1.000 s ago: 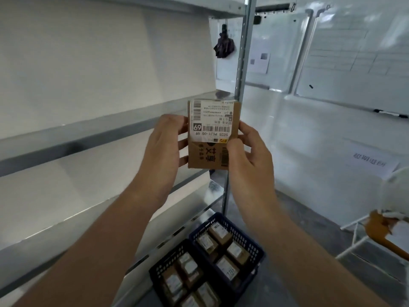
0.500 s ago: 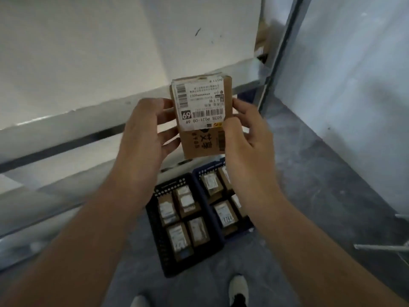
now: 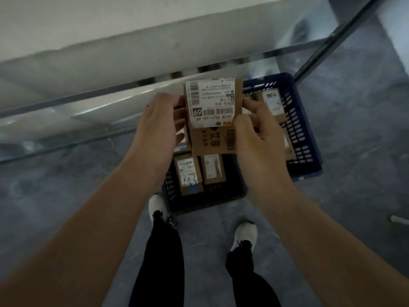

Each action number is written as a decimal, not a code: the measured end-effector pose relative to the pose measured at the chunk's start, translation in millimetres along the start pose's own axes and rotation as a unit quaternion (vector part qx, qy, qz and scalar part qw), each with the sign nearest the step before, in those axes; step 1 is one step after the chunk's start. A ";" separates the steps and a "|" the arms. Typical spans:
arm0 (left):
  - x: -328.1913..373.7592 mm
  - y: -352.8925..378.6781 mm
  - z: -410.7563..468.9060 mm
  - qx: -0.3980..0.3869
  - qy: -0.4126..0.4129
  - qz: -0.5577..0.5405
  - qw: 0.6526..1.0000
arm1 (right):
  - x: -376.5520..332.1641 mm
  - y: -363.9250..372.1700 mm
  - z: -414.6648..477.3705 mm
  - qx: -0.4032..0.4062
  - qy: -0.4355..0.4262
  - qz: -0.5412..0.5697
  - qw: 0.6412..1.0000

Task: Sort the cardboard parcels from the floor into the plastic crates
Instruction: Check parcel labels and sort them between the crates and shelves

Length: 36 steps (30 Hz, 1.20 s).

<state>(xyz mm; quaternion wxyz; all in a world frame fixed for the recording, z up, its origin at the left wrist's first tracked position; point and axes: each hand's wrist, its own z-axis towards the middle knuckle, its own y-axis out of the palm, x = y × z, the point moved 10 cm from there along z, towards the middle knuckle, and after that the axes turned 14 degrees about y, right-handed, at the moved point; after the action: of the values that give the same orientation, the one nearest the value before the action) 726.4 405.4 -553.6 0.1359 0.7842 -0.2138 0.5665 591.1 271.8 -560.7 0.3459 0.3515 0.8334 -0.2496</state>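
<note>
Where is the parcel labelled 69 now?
Head view, centre: the left hand and right hand hold the parcel above the black crate and blue crate.

A metal shelf [image 3: 55, 120] runs beyond the left hand [image 3: 155, 129], white wall [image 3: 110, 29] behind it. Grey mottled floor [image 3: 365, 207] spreads right of the right hand [image 3: 259, 138]. Dim light.

grey floor [image 3: 354, 129], two crates [image 3: 307, 120], white shoes [image 3: 245, 233]
</note>
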 end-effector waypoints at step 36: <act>-453.8 30.1 99.9 -0.060 -0.282 0.038 0.957 | 367.5 54.4 262.5 0.053 0.182 -0.125 0.974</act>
<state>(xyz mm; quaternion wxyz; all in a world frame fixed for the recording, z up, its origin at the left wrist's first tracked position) 673.5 415.9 -1016.1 0.0953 0.8936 -0.3065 0.3137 548.9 284.8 -1013.4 0.1348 0.3018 0.9053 -0.2668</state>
